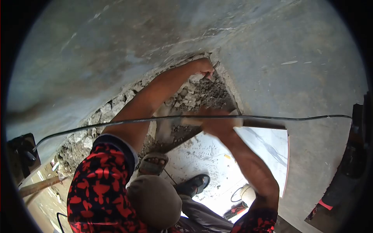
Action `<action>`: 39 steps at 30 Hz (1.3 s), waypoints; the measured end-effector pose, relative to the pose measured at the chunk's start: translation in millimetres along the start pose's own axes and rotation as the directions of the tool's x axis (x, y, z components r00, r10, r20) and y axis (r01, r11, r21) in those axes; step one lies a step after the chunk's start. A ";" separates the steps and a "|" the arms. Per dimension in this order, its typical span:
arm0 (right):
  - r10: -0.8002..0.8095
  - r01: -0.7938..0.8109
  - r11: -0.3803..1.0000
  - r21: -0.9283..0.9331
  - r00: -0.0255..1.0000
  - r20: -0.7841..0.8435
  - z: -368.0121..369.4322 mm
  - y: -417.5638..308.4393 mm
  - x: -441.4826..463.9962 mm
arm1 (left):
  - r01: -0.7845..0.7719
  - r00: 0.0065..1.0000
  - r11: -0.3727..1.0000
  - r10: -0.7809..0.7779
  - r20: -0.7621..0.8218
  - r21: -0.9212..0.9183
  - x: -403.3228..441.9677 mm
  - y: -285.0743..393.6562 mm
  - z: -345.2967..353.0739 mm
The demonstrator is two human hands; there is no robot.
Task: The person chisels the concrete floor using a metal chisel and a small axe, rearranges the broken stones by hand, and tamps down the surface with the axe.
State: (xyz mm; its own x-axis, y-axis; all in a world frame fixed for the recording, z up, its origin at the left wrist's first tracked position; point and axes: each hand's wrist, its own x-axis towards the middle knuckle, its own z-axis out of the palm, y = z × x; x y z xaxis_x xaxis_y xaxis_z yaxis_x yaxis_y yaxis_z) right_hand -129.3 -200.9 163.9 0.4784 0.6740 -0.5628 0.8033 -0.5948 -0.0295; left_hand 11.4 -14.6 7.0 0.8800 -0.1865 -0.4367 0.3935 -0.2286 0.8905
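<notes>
My left hand [205, 66] is closed round a thin dark chisel [216, 65] in the corner where two grey walls meet the floor. Around it lie broken concrete rubble [186, 97] and loose dark soil [211, 93]. Lower down, my right hand [218, 123] is smeared by motion. It grips the pale handle [190, 120] of a hammer whose blurred head [165, 126] points to the left, apart from the chisel.
A black cable [272, 117] crosses the view in front of both arms. White marble-patterned tile [264, 147] lies beside the rubble. My sandalled foot [153, 164] stands at the edge of the broken strip. A pale container [247, 194] stands lower right, and a wooden handle [42, 186] lies lower left.
</notes>
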 end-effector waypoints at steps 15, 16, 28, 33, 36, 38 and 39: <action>-0.114 0.073 0.974 -0.213 0.975 -0.189 10.0 60.8 12.3 | 0.048 0.998 0.990 -0.053 -0.035 -0.136 -8.3 -1.7 1.6; 0.120 -0.130 0.980 -0.151 0.990 -0.074 7.9 80.9 18.7 | 0.049 0.997 0.988 -0.058 -0.055 -0.146 -10.1 -1.8 4.1; 0.250 -0.271 0.740 0.615 0.960 0.122 131.2 -15.2 -15.6 | -0.006 1.000 0.998 0.006 0.003 -0.069 5.0 -5.3 -5.3; 0.228 -0.261 0.481 0.837 0.959 0.168 152.9 -49.4 -13.1 | -0.052 0.993 0.941 0.084 -0.082 0.335 15.8 -5.1 -9.6; 0.193 -0.259 0.529 0.808 0.964 0.183 143.1 -42.1 -12.7 | -0.114 0.946 0.820 0.262 -0.191 0.560 -0.1 8.6 -5.7; 0.010 -0.234 0.450 0.862 0.966 0.257 130.8 -17.3 -0.7 | -0.140 0.885 0.827 0.352 -0.306 0.545 -48.5 39.2 -2.0; 0.053 -0.148 0.584 0.798 0.988 0.144 132.9 6.5 16.4 | -0.188 0.873 0.836 0.383 -0.302 0.515 -87.2 60.4 -0.5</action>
State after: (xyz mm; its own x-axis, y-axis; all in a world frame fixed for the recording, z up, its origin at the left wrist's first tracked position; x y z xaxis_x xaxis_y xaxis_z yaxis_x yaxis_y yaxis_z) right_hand -163.3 -252.0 44.7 0.4640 0.5713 -0.6770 0.1152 -0.7967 -0.5933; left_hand -41.4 -11.7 98.9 0.9993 0.0383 -0.0019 0.0263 -0.6485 0.7607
